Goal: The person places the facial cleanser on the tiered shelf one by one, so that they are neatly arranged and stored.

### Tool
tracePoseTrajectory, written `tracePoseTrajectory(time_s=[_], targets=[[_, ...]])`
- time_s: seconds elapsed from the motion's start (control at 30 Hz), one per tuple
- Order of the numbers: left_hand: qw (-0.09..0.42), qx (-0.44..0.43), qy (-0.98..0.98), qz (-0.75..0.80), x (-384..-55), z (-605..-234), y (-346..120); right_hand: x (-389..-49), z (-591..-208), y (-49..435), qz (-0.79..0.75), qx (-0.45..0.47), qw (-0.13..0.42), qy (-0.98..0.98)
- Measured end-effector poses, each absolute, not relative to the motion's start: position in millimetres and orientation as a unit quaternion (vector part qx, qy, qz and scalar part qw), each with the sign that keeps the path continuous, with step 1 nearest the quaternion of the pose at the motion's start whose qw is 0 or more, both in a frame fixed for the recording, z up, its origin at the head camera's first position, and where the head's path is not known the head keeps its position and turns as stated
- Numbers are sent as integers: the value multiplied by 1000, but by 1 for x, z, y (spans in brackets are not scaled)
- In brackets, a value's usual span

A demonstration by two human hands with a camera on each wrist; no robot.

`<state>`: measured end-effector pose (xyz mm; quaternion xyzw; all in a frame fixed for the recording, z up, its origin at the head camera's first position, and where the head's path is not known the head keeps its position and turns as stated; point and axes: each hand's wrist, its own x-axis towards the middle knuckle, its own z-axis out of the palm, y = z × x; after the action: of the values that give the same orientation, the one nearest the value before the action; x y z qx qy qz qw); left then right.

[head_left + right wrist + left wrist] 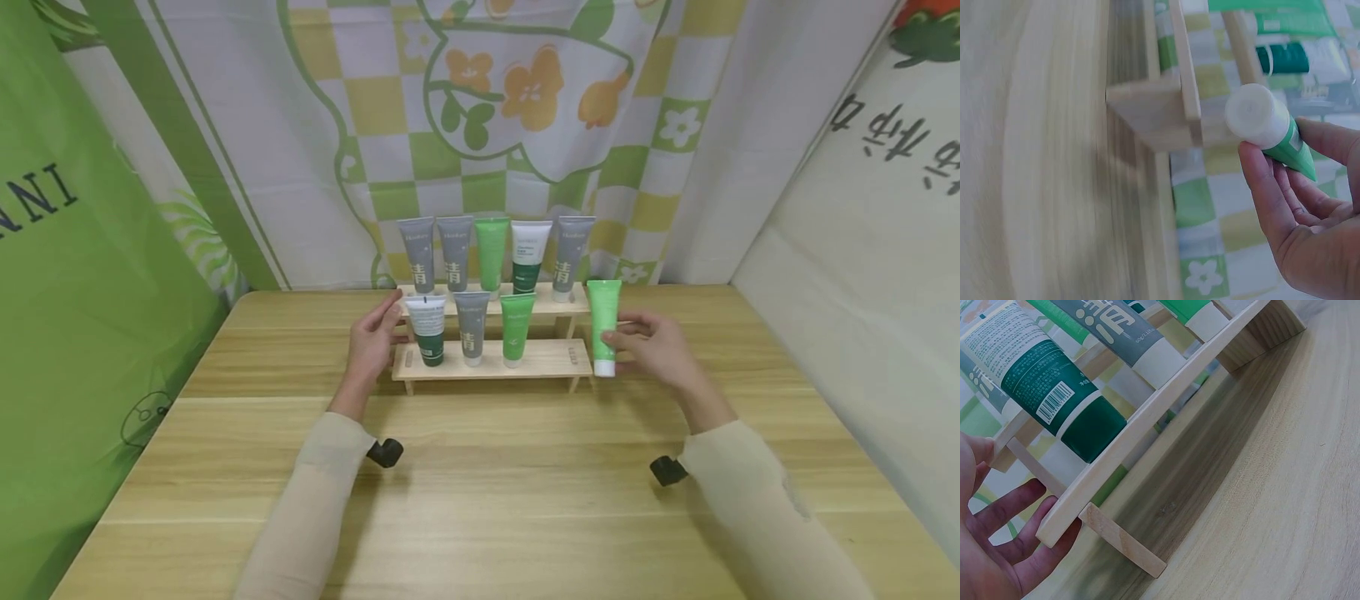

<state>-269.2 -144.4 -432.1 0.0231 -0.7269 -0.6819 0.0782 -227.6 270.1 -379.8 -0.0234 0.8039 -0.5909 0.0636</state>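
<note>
A two-tier wooden rack [491,367] stands on the table with cosmetic squeeze tubes on both steps. My left hand [369,342] holds the rack's left end, thumb and index finger at the upper step's edge, other fingers by the lower step's end. Nearest to it is a white and dark-green tube [1044,381], cap down. My right hand [651,346] grips a light-green tube [604,321] between thumb and fingers, its white cap [1256,115] pointing down, just off the rack's right end. On the lower step are also a grey tube [472,325] and a green tube [517,327].
Several tubes stand along the upper step, among them a grey tube [574,250], a white and green tube [530,250] and a green tube [492,250]. A patterned curtain [480,100] hangs behind the wooden table [495,492]. A thin black wire loop [146,417] is at the left edge.
</note>
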Motion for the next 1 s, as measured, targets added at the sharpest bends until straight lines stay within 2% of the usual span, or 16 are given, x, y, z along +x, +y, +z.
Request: tracePoseTrajectory(time_s=[0.4,1.0], targets=[[78,23,-728,-680,-270,-432,-145,-209,-380,241,-619,-74,22,782],[75,30,-728,-680,-267,-430,-144,-216,-390,211,-597,-113,-36,793]])
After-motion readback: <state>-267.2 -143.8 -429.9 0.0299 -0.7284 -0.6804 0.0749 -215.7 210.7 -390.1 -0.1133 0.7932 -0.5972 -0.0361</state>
